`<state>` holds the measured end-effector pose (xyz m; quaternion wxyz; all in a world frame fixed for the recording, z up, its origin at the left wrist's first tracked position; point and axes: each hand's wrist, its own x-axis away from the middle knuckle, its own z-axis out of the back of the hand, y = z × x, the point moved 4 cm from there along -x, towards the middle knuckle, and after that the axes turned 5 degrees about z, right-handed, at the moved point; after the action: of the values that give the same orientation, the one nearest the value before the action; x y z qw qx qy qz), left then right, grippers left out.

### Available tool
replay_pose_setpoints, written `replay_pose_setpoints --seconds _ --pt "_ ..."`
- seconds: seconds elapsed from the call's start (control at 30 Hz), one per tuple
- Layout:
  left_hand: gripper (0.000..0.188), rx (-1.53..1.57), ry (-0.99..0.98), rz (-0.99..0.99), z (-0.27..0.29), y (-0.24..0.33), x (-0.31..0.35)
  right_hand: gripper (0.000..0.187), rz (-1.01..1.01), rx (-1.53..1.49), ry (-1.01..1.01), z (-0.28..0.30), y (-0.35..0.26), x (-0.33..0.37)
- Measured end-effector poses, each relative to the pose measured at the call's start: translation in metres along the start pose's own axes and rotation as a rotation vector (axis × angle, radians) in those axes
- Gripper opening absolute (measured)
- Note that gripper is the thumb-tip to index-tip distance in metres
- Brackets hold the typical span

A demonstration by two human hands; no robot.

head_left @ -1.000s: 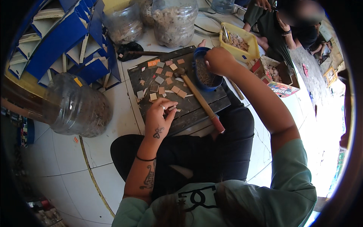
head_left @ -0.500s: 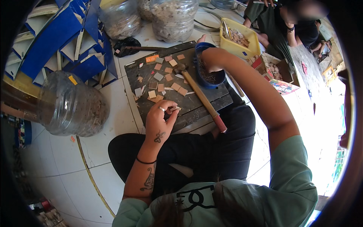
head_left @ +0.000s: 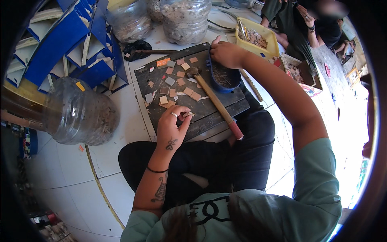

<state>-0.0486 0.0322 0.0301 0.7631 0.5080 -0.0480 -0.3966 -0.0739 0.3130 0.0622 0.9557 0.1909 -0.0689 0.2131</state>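
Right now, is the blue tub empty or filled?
Not empty: thin pieces lie inside the blue tub. The right hand partly hides its far end.

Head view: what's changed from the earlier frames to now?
The right hand has moved forward, to the far end of the oval blue plastic tub; whether it grasped anything is hidden. Unchanged: the left hand keeps its grip on a small, pale flat piece, and the red-ended, wooden-handled hammer lies on the dark board.

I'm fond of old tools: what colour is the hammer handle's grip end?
The grip end is red, seen best in the head view.
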Motion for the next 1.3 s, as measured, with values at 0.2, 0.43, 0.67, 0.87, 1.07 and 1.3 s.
replay_pose_setpoints --seconds 0.2,0.43,0.67,0.87,1.07,1.3 --pt "0.018 0.022 0.016 -0.009 0.000 -0.001 0.001 0.024 -0.171 -0.278 -0.174 0.033 0.009 0.023" --pt "0.016 0.043 0.014 -0.019 0.000 -0.001 0.000 0.023 -0.113 -0.236 0.094 0.015 0.002 0.019" --pt "0.017 0.042 0.011 -0.025 0.003 0.000 0.001 0.018 -0.131 -0.203 -0.031 -0.013 0.005 0.005" --pt "0.014 0.054 0.016 -0.003 0.001 -0.001 0.003 0.012 -0.307 -0.666 0.090 0.022 0.017 0.045" --pt "0.013 0.050 0.030 -0.011 0.003 0.001 0.004 0.013 -0.478 -1.367 0.330 0.039 -0.009 0.062" --pt "0.012 0.004 0.017 -0.020 0.002 -0.004 0.005 0.012 -0.519 -1.718 0.539 0.047 -0.107 0.067"
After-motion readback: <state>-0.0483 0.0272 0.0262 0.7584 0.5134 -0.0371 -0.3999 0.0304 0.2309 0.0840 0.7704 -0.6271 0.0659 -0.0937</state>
